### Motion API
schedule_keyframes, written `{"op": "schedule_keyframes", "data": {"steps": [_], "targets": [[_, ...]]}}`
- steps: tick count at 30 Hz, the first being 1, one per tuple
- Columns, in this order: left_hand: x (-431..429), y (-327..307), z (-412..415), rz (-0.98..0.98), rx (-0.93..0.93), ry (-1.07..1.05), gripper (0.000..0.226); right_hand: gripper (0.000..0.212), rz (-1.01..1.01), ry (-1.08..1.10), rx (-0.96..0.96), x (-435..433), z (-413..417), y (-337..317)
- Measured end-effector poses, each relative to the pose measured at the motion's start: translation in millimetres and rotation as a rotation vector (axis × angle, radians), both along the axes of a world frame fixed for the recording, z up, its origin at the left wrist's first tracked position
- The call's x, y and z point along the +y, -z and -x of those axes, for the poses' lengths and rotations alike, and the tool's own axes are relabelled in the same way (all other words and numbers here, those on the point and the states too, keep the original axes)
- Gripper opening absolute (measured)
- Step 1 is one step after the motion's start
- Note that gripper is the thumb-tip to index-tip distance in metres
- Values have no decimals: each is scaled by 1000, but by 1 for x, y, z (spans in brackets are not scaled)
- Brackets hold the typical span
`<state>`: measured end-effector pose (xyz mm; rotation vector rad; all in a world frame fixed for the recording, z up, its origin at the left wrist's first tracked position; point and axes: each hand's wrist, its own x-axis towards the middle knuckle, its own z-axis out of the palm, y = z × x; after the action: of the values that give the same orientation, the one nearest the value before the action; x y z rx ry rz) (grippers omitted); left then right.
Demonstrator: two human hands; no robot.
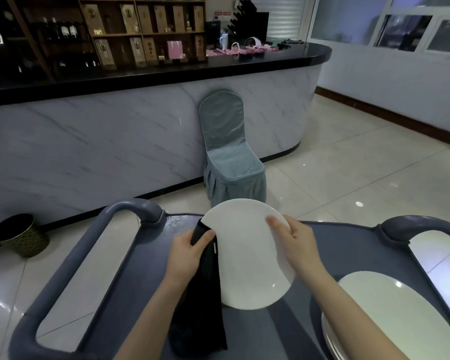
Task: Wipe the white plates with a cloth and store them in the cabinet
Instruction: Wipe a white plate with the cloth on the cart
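A round white plate [247,253] is held tilted above the grey cart top [151,266]. My right hand [299,248] grips its right rim, thumb on the face. My left hand [187,252] holds a dark cloth [205,302] against the plate's left edge; the cloth hangs down onto the cart. A stack of white plates [390,318] rests on the cart at the lower right. No cabinet is in view.
The cart has rounded grey handles at left [130,209] and right [424,224]. A chair in a teal cover [229,154] stands ahead against a marble-fronted bar counter [115,141]. A dark waste bin [18,235] sits on the tiled floor at left.
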<state>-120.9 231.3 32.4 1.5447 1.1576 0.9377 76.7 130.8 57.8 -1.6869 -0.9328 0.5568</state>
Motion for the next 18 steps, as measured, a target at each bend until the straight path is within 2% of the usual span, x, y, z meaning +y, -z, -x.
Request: {"op": "schedule_keyframes", "data": {"steps": [4,6,8,11,15,16,18], "targets": [[9,-28,-10,-237,200,401,14,46,82,-333,-290,8,5,-9],[7,-32,-15,-242,239,472,13,49,65,-367,-315,9,10,-6],[5,-30,-13,-176,151,358,15,45,28,-280,-261,8,9,-7],[3,-19,-3,-59,32,53,19,44,-34,-57,-83,2,10,-7],[-20,9,-14,257,-207,-378,36,42,-172,341,447,2,44,5],[-27,17,-18,292,-240,-435,37,39,-172,392,531,3,50,9],[-32,24,-20,317,-262,-454,37,32,-117,357,568,2,53,13]]}}
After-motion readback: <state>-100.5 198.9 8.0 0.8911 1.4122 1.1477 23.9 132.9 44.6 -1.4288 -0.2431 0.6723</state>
